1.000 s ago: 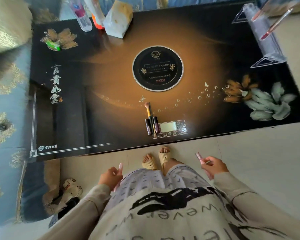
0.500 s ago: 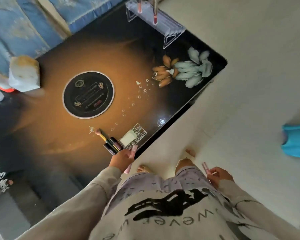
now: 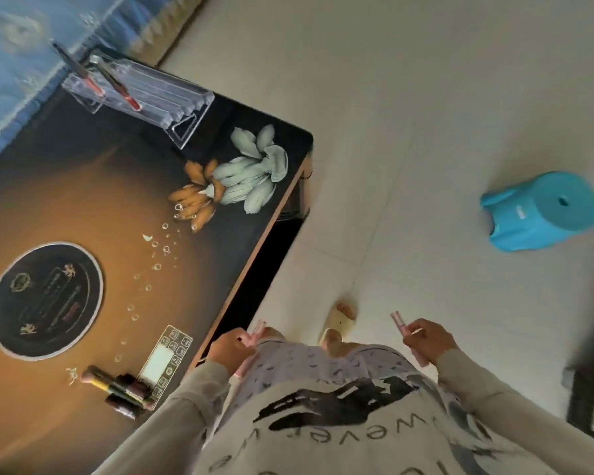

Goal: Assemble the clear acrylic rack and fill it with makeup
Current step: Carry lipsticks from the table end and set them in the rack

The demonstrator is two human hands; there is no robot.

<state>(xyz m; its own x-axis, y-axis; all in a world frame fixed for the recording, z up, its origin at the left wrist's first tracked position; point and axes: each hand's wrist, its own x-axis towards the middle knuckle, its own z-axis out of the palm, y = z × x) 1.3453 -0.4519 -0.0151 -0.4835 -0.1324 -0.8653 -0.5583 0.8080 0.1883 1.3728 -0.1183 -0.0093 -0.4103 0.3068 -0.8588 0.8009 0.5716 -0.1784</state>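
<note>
Pink tubes sit in both your hands: your left hand (image 3: 229, 347) is closed around one pink makeup tube (image 3: 252, 341) just off the bench's near edge, and your right hand (image 3: 427, 341) grips another pink tube (image 3: 407, 334) out over the floor (image 3: 426, 132). Clear acrylic, the rack (image 3: 144, 94) stands at the far corner of the bench (image 3: 83, 200) with two lip pencils (image 3: 120, 87) slotted in it. A brush and dark lipstick tubes (image 3: 120, 392) lie together by the near edge, beside the printed control panel.
</note>
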